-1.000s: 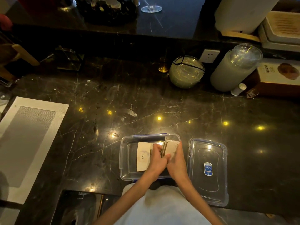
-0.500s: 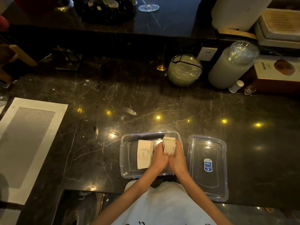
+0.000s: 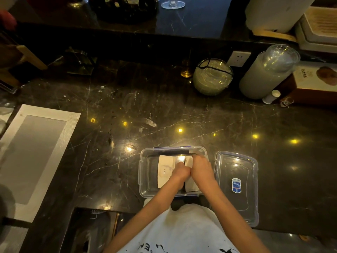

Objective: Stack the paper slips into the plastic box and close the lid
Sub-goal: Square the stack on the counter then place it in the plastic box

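Both hands, left hand (image 3: 179,171) and right hand (image 3: 201,168), are pressed together on paper slips (image 3: 189,162) inside plastic box (image 3: 145,170); exact clamp can't be told; lid (image 3: 237,187) is laid right of grip.

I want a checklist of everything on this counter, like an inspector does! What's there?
Surface: dark marble counter, shiny with light spots.
Job's things: clear plastic box open; paper slips inside, one reads "love"; lid flat on the counter beside the box on the right.
Clutter: round glass jar, stack of clear cups, grey placemat.
Grippers: left hand and right hand both in the box, on the slips.
Cables: nothing seen.
Surroundings: wall socket, wine glass base.
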`<action>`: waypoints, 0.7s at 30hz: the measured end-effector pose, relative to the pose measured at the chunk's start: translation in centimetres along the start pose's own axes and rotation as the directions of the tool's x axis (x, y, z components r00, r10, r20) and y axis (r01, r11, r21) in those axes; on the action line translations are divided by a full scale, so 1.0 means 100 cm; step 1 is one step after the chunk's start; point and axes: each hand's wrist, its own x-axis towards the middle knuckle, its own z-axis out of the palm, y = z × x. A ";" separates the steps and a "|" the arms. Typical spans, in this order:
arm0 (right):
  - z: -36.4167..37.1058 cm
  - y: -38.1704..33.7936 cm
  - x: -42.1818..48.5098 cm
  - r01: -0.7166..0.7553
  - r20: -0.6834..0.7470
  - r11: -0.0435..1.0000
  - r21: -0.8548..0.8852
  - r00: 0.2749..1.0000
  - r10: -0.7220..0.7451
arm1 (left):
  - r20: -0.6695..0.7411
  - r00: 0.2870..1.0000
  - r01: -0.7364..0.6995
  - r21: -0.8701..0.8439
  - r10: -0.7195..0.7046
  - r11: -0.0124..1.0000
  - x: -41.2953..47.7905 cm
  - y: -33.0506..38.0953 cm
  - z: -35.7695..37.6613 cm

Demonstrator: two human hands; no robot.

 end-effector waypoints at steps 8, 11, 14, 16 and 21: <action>0.008 0.010 0.015 0.258 0.166 0.953 -0.157 0.958 -0.232 | -0.380 0.881 -0.177 0.286 0.281 0.942 -0.027 -0.024 -0.053; 0.008 0.011 0.021 0.265 0.207 0.946 -0.187 0.952 -0.226 | -0.407 0.865 -0.126 0.391 0.294 0.912 -0.025 -0.038 -0.062; 0.006 0.009 0.019 0.256 0.182 0.948 -0.189 0.958 -0.222 | -0.353 0.907 -0.099 0.349 0.229 0.932 -0.019 -0.045 -0.058; 0.007 0.001 0.010 0.260 0.062 0.960 -0.106 0.965 -0.255 | -0.317 0.937 -0.070 0.241 0.146 0.968 -0.014 -0.046 -0.056; 0.027 -0.037 -0.015 -0.046 0.157 0.844 0.535 0.987 -0.045 | -0.275 0.955 -0.077 0.141 0.114 0.987 -0.005 -0.048 -0.057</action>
